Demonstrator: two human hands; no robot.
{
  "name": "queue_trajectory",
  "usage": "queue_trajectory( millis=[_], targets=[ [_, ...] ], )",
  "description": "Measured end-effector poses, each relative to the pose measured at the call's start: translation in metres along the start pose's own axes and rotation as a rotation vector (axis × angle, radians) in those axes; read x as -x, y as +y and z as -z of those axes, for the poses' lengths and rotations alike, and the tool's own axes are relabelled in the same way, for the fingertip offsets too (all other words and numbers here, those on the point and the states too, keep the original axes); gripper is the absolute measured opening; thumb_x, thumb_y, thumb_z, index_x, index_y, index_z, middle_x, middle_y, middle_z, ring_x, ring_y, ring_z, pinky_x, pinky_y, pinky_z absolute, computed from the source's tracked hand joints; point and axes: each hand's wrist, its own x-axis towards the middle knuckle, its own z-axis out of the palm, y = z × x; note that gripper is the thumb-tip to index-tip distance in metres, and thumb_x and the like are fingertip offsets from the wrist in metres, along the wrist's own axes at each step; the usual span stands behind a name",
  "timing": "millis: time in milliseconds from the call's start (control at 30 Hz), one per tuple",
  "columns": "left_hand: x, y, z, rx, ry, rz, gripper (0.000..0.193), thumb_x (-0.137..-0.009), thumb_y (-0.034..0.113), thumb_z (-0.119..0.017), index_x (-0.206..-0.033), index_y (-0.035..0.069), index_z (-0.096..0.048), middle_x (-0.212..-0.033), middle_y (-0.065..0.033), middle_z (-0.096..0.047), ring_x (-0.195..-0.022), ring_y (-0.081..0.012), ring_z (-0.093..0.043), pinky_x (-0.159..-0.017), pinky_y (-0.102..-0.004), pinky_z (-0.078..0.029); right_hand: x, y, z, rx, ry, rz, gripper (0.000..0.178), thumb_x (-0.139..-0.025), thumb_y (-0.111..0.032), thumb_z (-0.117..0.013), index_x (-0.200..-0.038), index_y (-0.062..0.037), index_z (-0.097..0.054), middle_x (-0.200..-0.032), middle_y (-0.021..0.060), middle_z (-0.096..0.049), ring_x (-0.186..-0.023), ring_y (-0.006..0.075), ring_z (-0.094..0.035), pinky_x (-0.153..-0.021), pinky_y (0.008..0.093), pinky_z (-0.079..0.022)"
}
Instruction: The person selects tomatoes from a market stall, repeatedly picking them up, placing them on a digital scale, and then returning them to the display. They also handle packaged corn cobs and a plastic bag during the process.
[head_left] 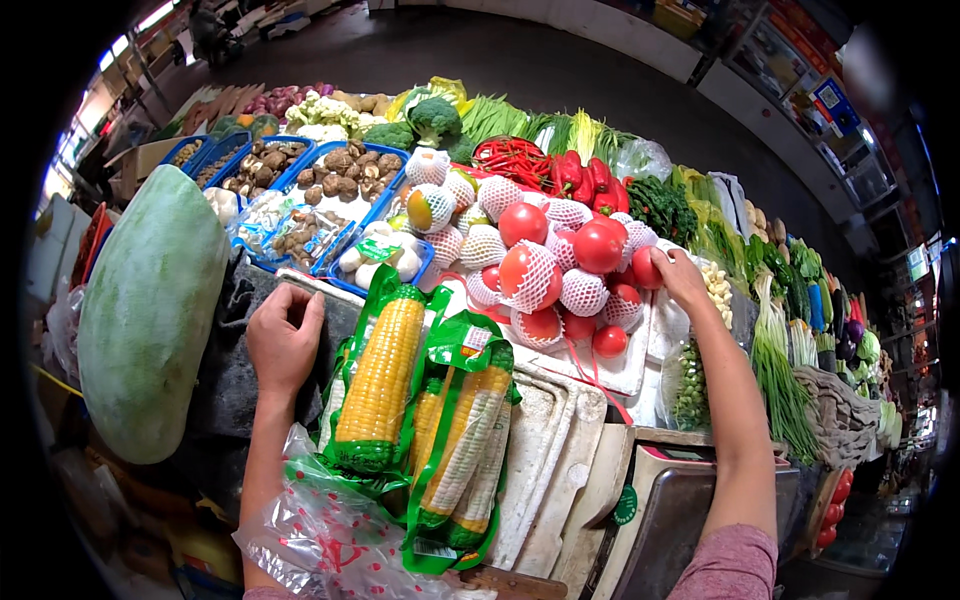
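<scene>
My right hand (682, 280) reaches to the edge of a tomato pile, its fingers closed on a red tomato (646, 268). Several of the tomatoes around it wear white foam nets, such as a netted tomato (530, 278) in the middle. My left hand (284, 335) is loosely curled beside a dark cloth (235, 345), with nothing visible in it. Close to that hand lie packs of corn cobs (380, 370) in green-edged clear wrapping. A clear plastic bag with red marks (330, 540) lies against my left forearm.
A large pale green wax gourd (150, 315) stands at the left. Behind are blue trays of mushrooms (350, 175), broccoli (435, 118) and red peppers (590, 182). A metal-topped scale (665, 520) sits under my right forearm, beside white foam lids (540, 450). Leafy greens (770, 340) line the right.
</scene>
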Motion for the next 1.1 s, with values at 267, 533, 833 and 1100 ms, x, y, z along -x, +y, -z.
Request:
queue_trajectory(
  millis=[267, 533, 833, 1100],
  targets=[
    [-0.001, 0.007, -0.001, -0.023, 0.015, 0.006, 0.022, -0.091, 0.022, -0.077, -0.081, 0.005, -0.067, -0.073, -0.009, -0.067, -0.063, -0.0243, -0.066, -0.06, -0.0376, -0.049, 0.024, -0.043, 0.047, 0.076, 0.166, 0.169, 0.049, -0.087, -0.048, -0.071, -0.101, -0.0009, -0.077, -0.092, 0.0203, -0.077, -0.09, 0.0359, -0.075, -0.082, 0.0444, -0.057],
    [0.0, 0.001, 0.001, -0.02, 0.01, -0.017, 0.02, -0.092, 0.02, -0.077, -0.084, 0.004, -0.067, -0.075, -0.0091, -0.068, -0.064, -0.0243, -0.067, -0.062, -0.0374, -0.051, 0.103, -0.067, 0.031, 0.44, -0.461, 0.294, 0.053, -0.082, -0.048, -0.073, -0.104, -0.0004, -0.076, -0.103, 0.0235, -0.076, -0.098, 0.0377, -0.074, -0.089, 0.0472, -0.058],
    [0.0, 0.0, -0.005, 0.01, -0.004, -0.006, 0.022, -0.092, 0.02, -0.077, -0.084, 0.003, -0.067, -0.075, -0.0099, -0.069, -0.064, -0.0239, -0.067, -0.062, -0.0369, -0.051, 0.118, -0.063, -0.006, 0.503, -0.437, 0.285, 0.06, -0.077, -0.053, -0.074, -0.105, -0.0002, -0.073, -0.104, 0.0224, -0.076, -0.1, 0.0367, -0.074, -0.089, 0.047, -0.058],
    [-0.001, -0.001, -0.001, -0.011, 0.008, -0.027, 0.022, -0.092, 0.019, -0.077, -0.083, 0.002, -0.066, -0.075, -0.0101, -0.069, -0.063, -0.0239, -0.066, -0.061, -0.0367, -0.05, 0.086, -0.054, 0.022, 0.268, -0.401, 0.135, 0.066, -0.079, -0.057, -0.074, -0.099, 0.0058, -0.072, -0.098, 0.0293, -0.074, -0.096, 0.0403, -0.074, -0.085, 0.0485, -0.057]
  ],
)
